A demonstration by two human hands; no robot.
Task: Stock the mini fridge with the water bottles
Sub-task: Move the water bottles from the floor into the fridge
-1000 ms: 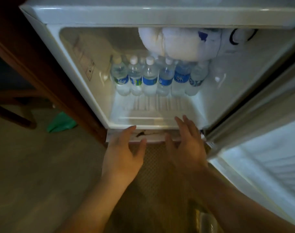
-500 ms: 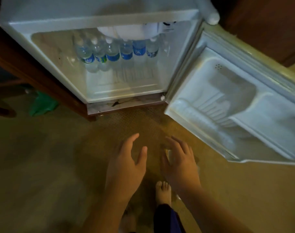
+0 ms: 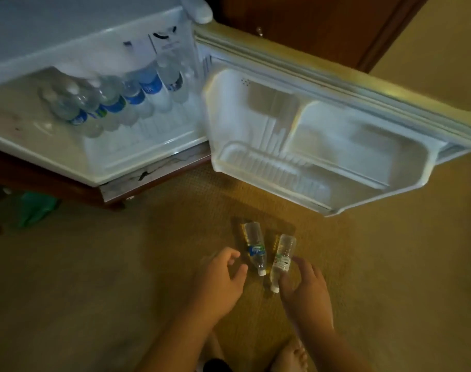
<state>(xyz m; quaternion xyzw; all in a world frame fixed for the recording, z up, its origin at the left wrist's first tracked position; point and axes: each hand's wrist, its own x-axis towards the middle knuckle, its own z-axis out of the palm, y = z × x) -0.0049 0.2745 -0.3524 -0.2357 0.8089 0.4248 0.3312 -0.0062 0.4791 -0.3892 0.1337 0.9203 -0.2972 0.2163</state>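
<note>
Six bottles (image 3: 137,95) are stood inside the fridge (image 3: 68,49); two bottles (image 3: 254,247) are laid on the carpet (image 3: 95,264). The left hand (image 3: 219,281) is held loose, empty; the right hand (image 3: 306,291) is touching one.

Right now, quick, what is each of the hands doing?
Left hand: open, holding nothing, beside the blue-label bottle.
Right hand: open, fingers touching the green-label bottle, not gripping it yet.

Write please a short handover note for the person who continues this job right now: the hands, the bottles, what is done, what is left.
Left hand: open, beside the blue-label bottle, not holding it.
Right hand: fingers at the green-label bottle; grip not clear.
Both bottles lie on the carpet.
Done: a row of bottles stands at the back of the mini fridge; door open.
Left: put the two floor bottles in.
</note>
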